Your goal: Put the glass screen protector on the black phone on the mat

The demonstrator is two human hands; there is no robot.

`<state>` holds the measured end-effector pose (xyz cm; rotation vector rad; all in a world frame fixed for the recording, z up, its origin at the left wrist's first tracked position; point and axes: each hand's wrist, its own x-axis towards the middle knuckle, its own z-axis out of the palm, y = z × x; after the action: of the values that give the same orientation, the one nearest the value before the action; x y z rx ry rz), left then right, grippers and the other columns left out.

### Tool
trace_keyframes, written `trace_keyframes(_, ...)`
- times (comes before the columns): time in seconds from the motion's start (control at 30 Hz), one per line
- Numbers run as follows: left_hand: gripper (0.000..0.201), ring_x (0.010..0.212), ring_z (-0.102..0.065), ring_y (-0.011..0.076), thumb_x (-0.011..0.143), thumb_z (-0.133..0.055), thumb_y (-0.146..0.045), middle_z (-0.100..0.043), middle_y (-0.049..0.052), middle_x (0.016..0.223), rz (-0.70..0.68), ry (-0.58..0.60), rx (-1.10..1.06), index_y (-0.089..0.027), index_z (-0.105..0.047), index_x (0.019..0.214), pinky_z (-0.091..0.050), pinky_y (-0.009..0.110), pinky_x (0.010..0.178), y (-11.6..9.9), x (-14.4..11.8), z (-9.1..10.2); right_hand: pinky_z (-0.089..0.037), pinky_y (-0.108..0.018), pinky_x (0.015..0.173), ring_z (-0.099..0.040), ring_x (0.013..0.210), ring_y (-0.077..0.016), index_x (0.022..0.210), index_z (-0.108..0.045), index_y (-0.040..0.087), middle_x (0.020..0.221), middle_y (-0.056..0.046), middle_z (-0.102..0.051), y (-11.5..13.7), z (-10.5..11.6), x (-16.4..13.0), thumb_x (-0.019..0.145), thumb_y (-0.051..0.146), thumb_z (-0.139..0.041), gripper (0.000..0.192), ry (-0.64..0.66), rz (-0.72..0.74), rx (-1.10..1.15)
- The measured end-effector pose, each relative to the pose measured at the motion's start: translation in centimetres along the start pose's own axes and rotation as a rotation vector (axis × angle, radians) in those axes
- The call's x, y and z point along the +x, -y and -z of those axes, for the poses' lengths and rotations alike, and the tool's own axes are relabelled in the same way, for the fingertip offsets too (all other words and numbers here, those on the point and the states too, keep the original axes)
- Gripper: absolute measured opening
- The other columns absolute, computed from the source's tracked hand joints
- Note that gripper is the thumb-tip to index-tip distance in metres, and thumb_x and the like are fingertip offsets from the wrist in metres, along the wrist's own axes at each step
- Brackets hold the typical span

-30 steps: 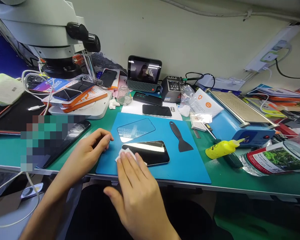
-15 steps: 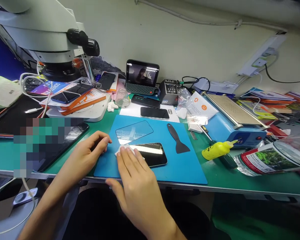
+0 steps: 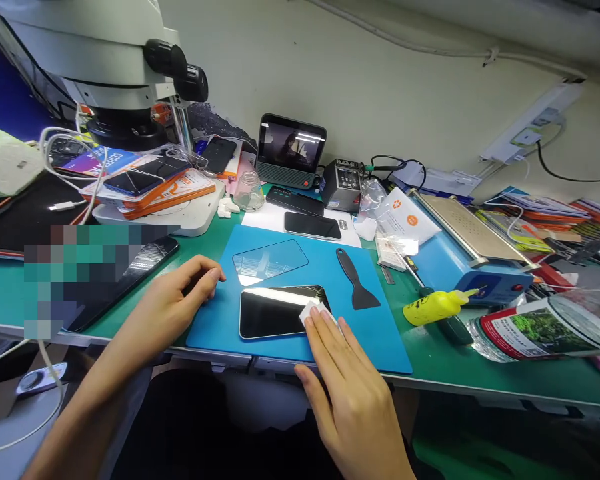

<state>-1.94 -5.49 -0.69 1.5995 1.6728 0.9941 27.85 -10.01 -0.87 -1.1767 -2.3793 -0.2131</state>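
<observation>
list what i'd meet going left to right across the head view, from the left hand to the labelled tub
Left hand → phone on the blue mat → scraper → yellow bottle → labelled tub.

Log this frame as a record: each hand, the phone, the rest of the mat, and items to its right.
Right hand: extended over wipe, at phone's right end
Left hand: loosely curled, nothing visible in it
Phone: dark screen up, flat on mat
Also on mat: clear sheet, scraper
Right of mat: yellow bottle, jar
</observation>
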Motion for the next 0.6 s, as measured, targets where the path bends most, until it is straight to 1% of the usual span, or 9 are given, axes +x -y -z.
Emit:
trace_keyframes(0.1, 0.041, 0.083, -0.059, 0.02, 0.104, -0.054, -0.066, -0.063, -0.002, 0.087, -0.023, -0.024, 0.014, -0.028, -0.068, 0.102, -0.045, 0.032, 0.075, 0.0, 0.0, -0.1, -0.046, -0.05, 0.128, -0.053, 0.152, -0.027, 0.16, -0.05, 0.011, 0.161, -0.011, -0.057, -0.4, -0.2, 0.3, 0.111, 0.024, -0.054, 0.051, -0.016, -0.033, 0.034)
trace_keyframes(0.13, 0.038, 0.086, -0.06, 0.0205, 0.104, -0.055, -0.064, -0.066, -0.001, 0.093, -0.039, -0.042, 0.028, -0.028, -0.069, 0.107, -0.046, 0.032, 0.076, 0.0, 0.1, -0.1, -0.046, -0.051, 0.128, -0.055, 0.151, -0.0277, 0.158, -0.053, 0.01, 0.16, -0.011, -0.058, -0.8, -0.4, 0.6, 0.111, 0.026, -0.054, 0.05, -0.026, -0.062, 0.048)
trace_keyframes(0.2, 0.036, 0.095, -0.063, 0.0223, 0.105, -0.057, -0.057, -0.07, 0.002, 0.111, -0.109, -0.074, 0.085, -0.029, -0.069, 0.124, -0.05, 0.034, 0.083, 0.2, 0.2, -0.2, -0.045, -0.052, 0.128, -0.058, 0.148, -0.0286, 0.155, -0.057, 0.01, 0.157, -0.011, -0.062, -1.7, -0.8, 1.3, 0.112, 0.03, -0.054, 0.047, -0.044, -0.122, 0.106)
trace_keyframes(0.27, 0.042, 0.113, -0.064, 0.0257, 0.106, -0.056, -0.049, -0.068, 0.005, 0.133, -0.221, -0.078, 0.18, -0.031, -0.061, 0.144, -0.052, 0.039, 0.097, 0.6, 0.4, -0.3, -0.046, -0.049, 0.127, -0.06, 0.145, -0.0273, 0.153, -0.061, 0.014, 0.153, -0.008, -0.065, -2.7, -1.0, 1.4, 0.111, 0.028, -0.055, 0.044, -0.065, -0.17, 0.21)
trace_keyframes(0.33, 0.054, 0.136, -0.056, 0.0301, 0.106, -0.056, -0.045, -0.059, 0.008, 0.153, -0.314, -0.046, 0.28, -0.032, -0.049, 0.158, -0.048, 0.047, 0.113, 1.1, 0.8, -0.5, -0.049, -0.042, 0.125, -0.063, 0.142, -0.0243, 0.149, -0.066, 0.021, 0.148, -0.002, -0.07, -3.5, -0.9, 0.9, 0.111, 0.023, -0.054, 0.04, -0.1, -0.227, 0.334)
trace_keyframes(0.37, 0.06, 0.144, -0.051, 0.0318, 0.105, -0.056, -0.044, -0.055, 0.009, 0.159, -0.338, -0.02, 0.325, -0.031, -0.043, 0.163, -0.045, 0.05, 0.118, 1.3, 1.0, -0.6, -0.051, -0.038, 0.122, -0.066, 0.139, -0.0226, 0.145, -0.069, 0.025, 0.143, 0.001, -0.073, -3.9, -0.7, 0.5, 0.11, 0.021, -0.054, 0.038, -0.124, -0.265, 0.389)
trace_keyframes(0.43, 0.068, 0.15, -0.047, 0.0342, 0.105, -0.056, -0.044, -0.051, 0.011, 0.165, -0.351, 0.034, 0.403, -0.028, -0.036, 0.167, -0.041, 0.054, 0.123, 1.6, 1.6, -0.8, -0.057, -0.031, 0.115, -0.074, 0.128, -0.0198, 0.136, -0.076, 0.032, 0.134, 0.006, -0.078, -4.6, -0.1, -0.1, 0.109, 0.021, -0.057, 0.035, -0.172, -0.346, 0.473)
trace_keyframes(0.5, 0.071, 0.152, -0.047, 0.0354, 0.104, -0.055, -0.045, -0.052, 0.013, 0.165, -0.345, 0.077, 0.461, -0.025, -0.033, 0.169, -0.04, 0.056, 0.124, 1.4, 2.2, -1.0, -0.062, -0.027, 0.107, -0.079, 0.117, -0.0189, 0.127, -0.081, 0.035, 0.127, 0.007, -0.082, -5.4, 0.5, -0.2, 0.106, 0.025, -0.063, 0.029, -0.237, -0.427, 0.503)
trace_keyframes(0.6, 0.073, 0.15, -0.047, 0.036, 0.105, -0.055, -0.048, -0.054, 0.013, 0.164, -0.339, 0.099, 0.517, -0.025, -0.032, 0.17, -0.042, 0.055, 0.123, 0.8, 3.2, -1.2, -0.065, -0.03, 0.101, -0.081, 0.113, -0.0214, 0.119, -0.083, 0.034, 0.121, 0.004, -0.084, -6.6, 1.0, 0.7, 0.106, 0.033, -0.064, 0.024, -0.395, -0.541, 0.454)
